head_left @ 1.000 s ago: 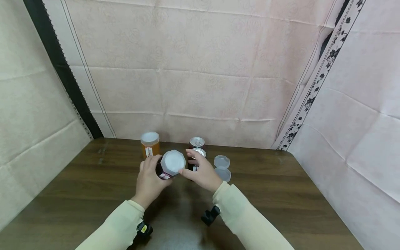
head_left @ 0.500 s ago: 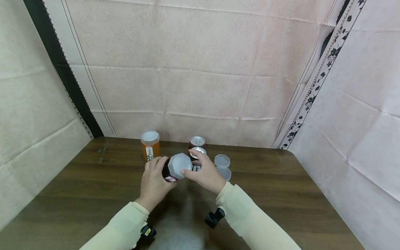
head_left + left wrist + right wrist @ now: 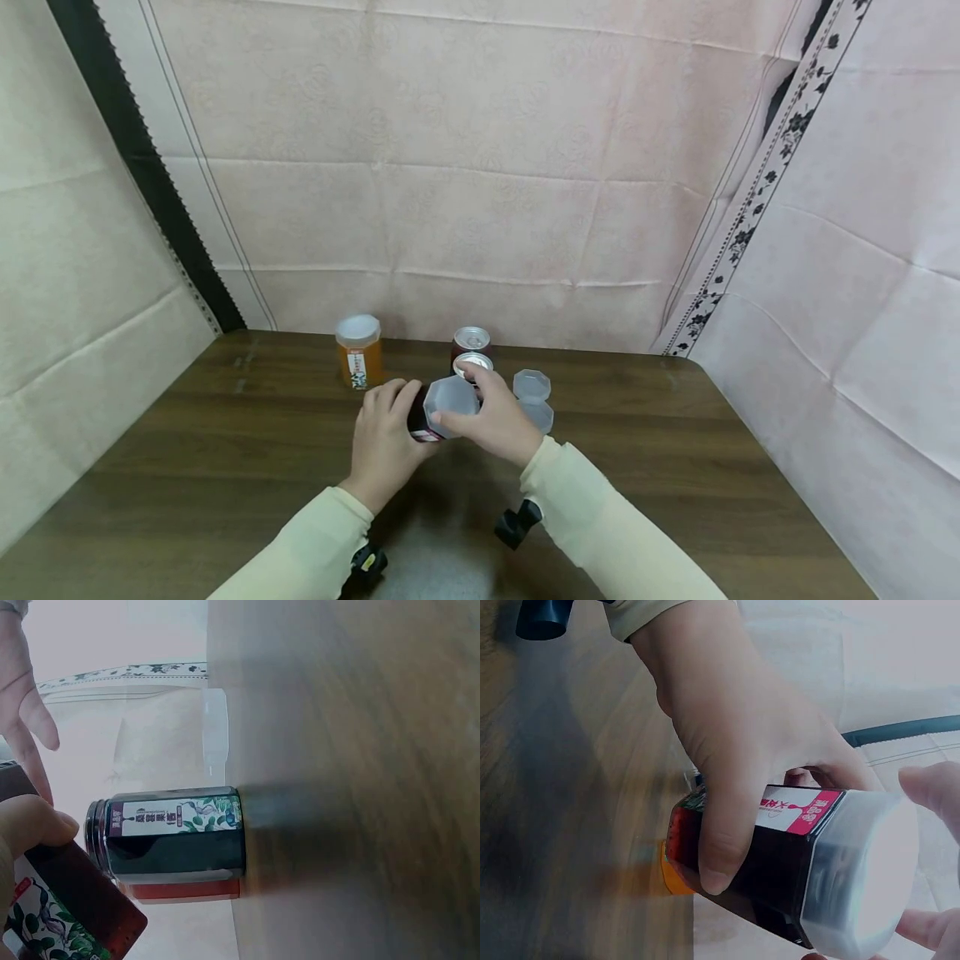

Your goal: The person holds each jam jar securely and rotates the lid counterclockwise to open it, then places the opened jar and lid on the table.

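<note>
A dark jar [image 3: 417, 418] with a purple-and-green label is tilted above the table. My left hand [image 3: 384, 442] grips its body, thumb [image 3: 724, 840] across one side. The jar's octagonal frosted lid [image 3: 855, 877] faces right and up. My right hand [image 3: 498, 421] is spread around this lid, its thumb over the near edge and fingers on the far side. How firmly the fingers touch is hidden. Behind it stand two similar jars without frosted lids, showing silver tops: a near one [image 3: 176, 832] and a far one [image 3: 472, 337].
An orange jar [image 3: 360, 358] with a frosted lid stands at the back left. Two loose frosted lids, one farther back [image 3: 532, 385] and one nearer [image 3: 538, 415], lie to the right on the brown wooden table [image 3: 225, 475]. Pale cloth walls [image 3: 450, 208] enclose the back and sides.
My left hand has brought the tilted jar rightward and slightly nearer. The lid has come further in between my right thumb and fingers; the right hand has shifted only slightly.
</note>
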A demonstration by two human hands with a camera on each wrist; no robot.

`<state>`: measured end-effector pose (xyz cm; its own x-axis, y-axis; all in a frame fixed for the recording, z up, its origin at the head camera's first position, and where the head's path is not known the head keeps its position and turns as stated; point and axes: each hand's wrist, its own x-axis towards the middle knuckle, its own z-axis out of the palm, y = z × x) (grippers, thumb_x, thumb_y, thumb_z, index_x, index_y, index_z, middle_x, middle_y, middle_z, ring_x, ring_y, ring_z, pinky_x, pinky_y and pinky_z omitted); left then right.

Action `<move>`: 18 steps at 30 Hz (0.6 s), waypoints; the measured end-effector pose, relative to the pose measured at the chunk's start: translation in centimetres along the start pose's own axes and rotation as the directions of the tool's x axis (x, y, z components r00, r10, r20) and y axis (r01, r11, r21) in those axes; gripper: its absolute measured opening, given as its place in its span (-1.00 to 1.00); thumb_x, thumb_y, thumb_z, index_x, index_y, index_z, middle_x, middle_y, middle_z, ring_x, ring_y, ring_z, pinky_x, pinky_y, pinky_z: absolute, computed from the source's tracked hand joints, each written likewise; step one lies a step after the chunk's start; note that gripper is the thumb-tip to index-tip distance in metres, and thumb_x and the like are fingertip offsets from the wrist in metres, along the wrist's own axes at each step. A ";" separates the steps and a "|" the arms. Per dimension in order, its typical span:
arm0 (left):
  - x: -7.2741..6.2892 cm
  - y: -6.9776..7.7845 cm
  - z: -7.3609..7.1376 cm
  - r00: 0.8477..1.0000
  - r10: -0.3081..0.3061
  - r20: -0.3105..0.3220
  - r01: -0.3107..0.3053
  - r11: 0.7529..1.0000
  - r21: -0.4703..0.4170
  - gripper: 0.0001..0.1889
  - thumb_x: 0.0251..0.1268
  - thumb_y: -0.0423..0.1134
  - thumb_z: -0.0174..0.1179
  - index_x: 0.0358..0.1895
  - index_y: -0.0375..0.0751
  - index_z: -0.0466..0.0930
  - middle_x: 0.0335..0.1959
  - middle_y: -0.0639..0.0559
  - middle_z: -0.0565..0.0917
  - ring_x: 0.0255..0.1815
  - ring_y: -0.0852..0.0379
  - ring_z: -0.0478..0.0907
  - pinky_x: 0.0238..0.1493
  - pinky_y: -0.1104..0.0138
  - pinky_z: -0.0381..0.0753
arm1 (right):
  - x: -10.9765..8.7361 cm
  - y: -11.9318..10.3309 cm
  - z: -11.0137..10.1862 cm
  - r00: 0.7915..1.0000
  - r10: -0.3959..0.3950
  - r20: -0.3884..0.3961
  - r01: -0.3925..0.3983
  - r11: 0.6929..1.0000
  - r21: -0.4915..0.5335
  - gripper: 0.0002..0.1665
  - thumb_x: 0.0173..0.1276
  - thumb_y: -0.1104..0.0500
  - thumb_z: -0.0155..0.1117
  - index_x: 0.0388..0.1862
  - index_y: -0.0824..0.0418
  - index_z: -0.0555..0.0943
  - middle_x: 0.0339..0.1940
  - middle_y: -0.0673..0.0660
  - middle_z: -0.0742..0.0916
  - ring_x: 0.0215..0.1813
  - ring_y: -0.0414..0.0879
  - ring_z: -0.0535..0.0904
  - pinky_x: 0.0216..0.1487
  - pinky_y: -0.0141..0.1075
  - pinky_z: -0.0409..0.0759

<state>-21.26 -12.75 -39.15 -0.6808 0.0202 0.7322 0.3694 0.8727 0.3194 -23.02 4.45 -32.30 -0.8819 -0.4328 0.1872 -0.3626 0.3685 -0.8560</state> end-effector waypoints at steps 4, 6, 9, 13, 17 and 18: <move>-0.1 0.2 0.3 0.999 0.032 -0.021 -0.032 0.999 0.017 -0.17 -0.45 -0.09 0.67 0.07 -0.20 0.51 -0.01 -0.19 0.51 -0.02 -0.20 0.41 -0.07 -0.10 0.55 | -0.1 -0.2 -0.1 1.000 0.015 -0.015 -0.015 0.998 -0.053 -0.06 0.15 -0.04 0.43 0.43 0.24 0.27 0.32 0.27 0.41 0.08 0.11 0.46 -0.09 -0.14 0.59; -0.2 0.2 0.5 0.998 0.047 -0.031 -0.047 0.999 0.028 -0.17 -0.46 -0.09 0.67 0.07 -0.21 0.52 -0.02 -0.19 0.52 -0.03 -0.21 0.41 -0.08 -0.10 0.55 | -0.2 -0.3 -0.1 0.999 0.031 -0.021 -0.033 0.996 -0.088 -0.06 0.14 -0.05 0.43 0.42 0.24 0.29 0.31 0.26 0.42 0.06 0.09 0.45 -0.09 -0.13 0.58; -0.3 0.3 0.7 0.997 0.066 -0.040 -0.065 0.997 0.045 -0.18 -0.45 -0.09 0.67 0.07 -0.21 0.52 -0.03 -0.19 0.52 -0.04 -0.21 0.42 -0.10 -0.10 0.56 | -0.3 -0.4 -0.1 0.998 0.060 -0.021 -0.062 0.990 -0.124 -0.07 0.13 -0.08 0.43 0.40 0.24 0.31 0.31 0.24 0.43 0.06 0.07 0.43 -0.06 -0.12 0.55; -0.4 0.4 0.9 0.995 0.089 -0.051 -0.086 0.994 0.067 -0.19 -0.46 -0.08 0.67 0.05 -0.20 0.52 -0.04 -0.20 0.52 -0.06 -0.21 0.43 -0.14 -0.09 0.56 | -0.3 -0.3 0.0 0.998 0.062 -0.022 -0.064 0.989 -0.136 -0.10 0.13 -0.07 0.44 0.37 0.25 0.34 0.31 0.25 0.44 0.07 0.08 0.42 -0.03 -0.09 0.53; -0.4 0.5 1.0 0.991 0.112 -0.069 -0.106 0.991 0.080 -0.18 -0.49 -0.08 0.68 0.04 -0.20 0.52 -0.07 -0.20 0.53 -0.10 -0.22 0.45 -0.17 -0.08 0.56 | -0.2 0.0 0.2 0.998 0.056 -0.022 -0.058 0.991 -0.125 -0.19 0.13 -0.02 0.44 0.32 0.21 0.39 0.27 0.26 0.43 0.06 0.10 0.42 -0.06 -0.07 0.55; -0.4 0.6 1.1 0.991 0.115 -0.073 -0.109 0.991 0.081 -0.18 -0.50 -0.07 0.68 0.04 -0.20 0.52 -0.07 -0.20 0.53 -0.10 -0.22 0.45 -0.18 -0.08 0.56 | -0.2 0.0 0.3 0.998 0.059 -0.022 -0.062 0.991 -0.120 -0.21 0.13 -0.01 0.45 0.30 0.19 0.40 0.26 0.26 0.43 0.05 0.11 0.42 -0.08 -0.08 0.55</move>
<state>-21.41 -11.74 -39.92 -0.5859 0.0853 0.8059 0.3893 0.9018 0.1875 -22.74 4.32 -32.51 -0.9083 -0.3916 0.1469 -0.3413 0.4909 -0.8016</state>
